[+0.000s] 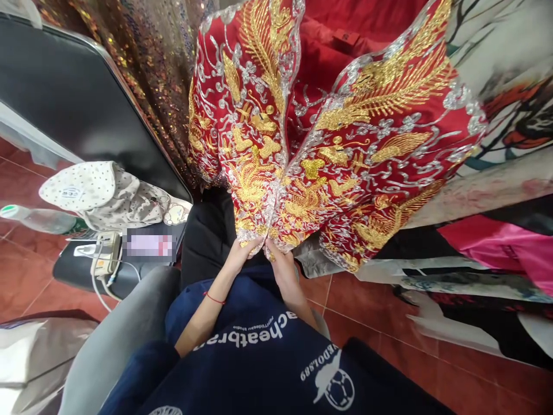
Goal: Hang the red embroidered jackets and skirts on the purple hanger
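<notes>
Red embroidered garment (pixel 328 132) hangs above the person's lap; likely heavy, stiffened by dense gold and silver threadwork, snag-prone. Best held at its hem. Left hand (pixel 239 255) and right hand (pixel 283 266) pinch the garment's bottom edges together.

Bright even daylight, soft shadows, sharp centre — edges bowed, stretched

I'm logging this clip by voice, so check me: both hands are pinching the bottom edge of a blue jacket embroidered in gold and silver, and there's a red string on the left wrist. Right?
Not quite: the jacket is red, not blue, as the head view shows. The rest holds: the left hand and right hand pinch its bottom edge, the embroidery is gold and silver, and a red string circles the left wrist.
</notes>
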### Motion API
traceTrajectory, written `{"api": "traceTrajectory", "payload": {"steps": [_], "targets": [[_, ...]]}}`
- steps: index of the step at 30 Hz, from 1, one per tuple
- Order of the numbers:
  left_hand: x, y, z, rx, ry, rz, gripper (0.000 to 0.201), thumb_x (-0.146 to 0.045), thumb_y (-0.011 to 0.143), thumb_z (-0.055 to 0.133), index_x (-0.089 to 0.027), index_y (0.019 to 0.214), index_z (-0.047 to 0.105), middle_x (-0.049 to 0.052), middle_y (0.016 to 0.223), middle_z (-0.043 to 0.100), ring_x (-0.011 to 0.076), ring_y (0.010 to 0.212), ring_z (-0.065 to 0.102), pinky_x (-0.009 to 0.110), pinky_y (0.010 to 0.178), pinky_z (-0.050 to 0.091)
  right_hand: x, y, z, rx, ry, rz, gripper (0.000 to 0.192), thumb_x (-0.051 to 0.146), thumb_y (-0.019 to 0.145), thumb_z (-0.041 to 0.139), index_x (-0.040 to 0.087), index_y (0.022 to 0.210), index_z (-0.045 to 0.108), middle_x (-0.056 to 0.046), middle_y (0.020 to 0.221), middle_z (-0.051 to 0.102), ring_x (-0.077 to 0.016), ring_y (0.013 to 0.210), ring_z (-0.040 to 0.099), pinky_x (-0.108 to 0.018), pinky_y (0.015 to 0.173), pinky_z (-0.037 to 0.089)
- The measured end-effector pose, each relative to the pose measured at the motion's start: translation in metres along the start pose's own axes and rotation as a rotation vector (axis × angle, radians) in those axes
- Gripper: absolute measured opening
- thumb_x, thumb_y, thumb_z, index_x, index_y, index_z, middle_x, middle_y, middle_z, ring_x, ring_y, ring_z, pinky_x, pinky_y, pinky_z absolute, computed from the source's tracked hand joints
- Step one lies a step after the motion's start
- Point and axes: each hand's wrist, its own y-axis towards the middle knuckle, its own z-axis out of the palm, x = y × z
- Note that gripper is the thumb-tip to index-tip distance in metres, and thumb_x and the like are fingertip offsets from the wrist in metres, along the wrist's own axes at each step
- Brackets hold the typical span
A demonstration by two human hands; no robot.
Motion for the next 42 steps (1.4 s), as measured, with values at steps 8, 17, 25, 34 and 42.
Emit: {"api": "traceTrajectory", "payload": {"steps": [8,17,25,34,42], "targets": [[0.0,-0.008,0.005,0.021,0.029,-0.004,0.055,-0.049,0.052,0.094,-0.012,0.078,0.063,-0.004,0.058,0.055,0.0039,0.046,0.037,0.019,0.043,0.016,0.008,0.003,-0.01,-0.033,-0.026,0.014,0.03,0.049,0.07,0.081,0.026,0.083,0.068,-0.002,0.082,0.075,-0.0206,0.078,0.072,-0.033,0.068,0.057],[-0.001,-0.002,-0.001,0.065,0.009,-0.064,0.051,-0.046,0.053,0.094,-0.011,0.073,0.064,-0.005,0.053,0.047,0.0017,0.043,0.029,0.021,0.043,0.008,0.052,0.001,-0.05,0.406,-0.541,0.314,0.064,0.078,0.074,0.065,0.016,0.06,0.072,-0.004,0.046,0.064,-0.0128,0.039,0.058,-0.024,0.043,0.041],[0.001,-0.004,-0.007,0.057,0.087,-0.071,0.055,-0.05,0.055,0.093,-0.011,0.088,0.072,-0.001,0.064,0.061,0.0055,0.051,0.043,0.019,0.045,0.019,0.036,-0.001,-0.021,0.234,-0.344,0.149,0.051,0.068,0.068,0.074,0.018,0.079,0.071,-0.004,0.064,0.073,-0.0126,0.047,0.063,-0.022,0.043,0.032],[0.002,-0.003,-0.006,0.047,0.067,-0.05,0.049,-0.041,0.055,0.094,-0.012,0.089,0.075,0.004,0.078,0.072,0.0117,0.064,0.057,0.021,0.054,0.037,0.035,0.001,-0.02,0.2,-0.326,0.067,0.035,0.055,0.068,0.079,0.023,0.068,0.067,0.001,0.058,0.067,-0.0139,0.05,0.058,-0.028,0.052,0.044],[0.002,0.001,-0.005,0.09,0.021,0.007,0.047,-0.029,0.057,0.095,-0.013,0.097,0.078,0.009,0.096,0.079,0.0189,0.09,0.07,0.027,0.086,0.052,0.027,0.004,-0.019,0.164,-0.29,0.079,0.028,0.05,0.074,0.071,0.025,0.065,0.062,0.006,0.051,0.054,-0.01,0.044,0.046,-0.027,0.048,0.037]]}}
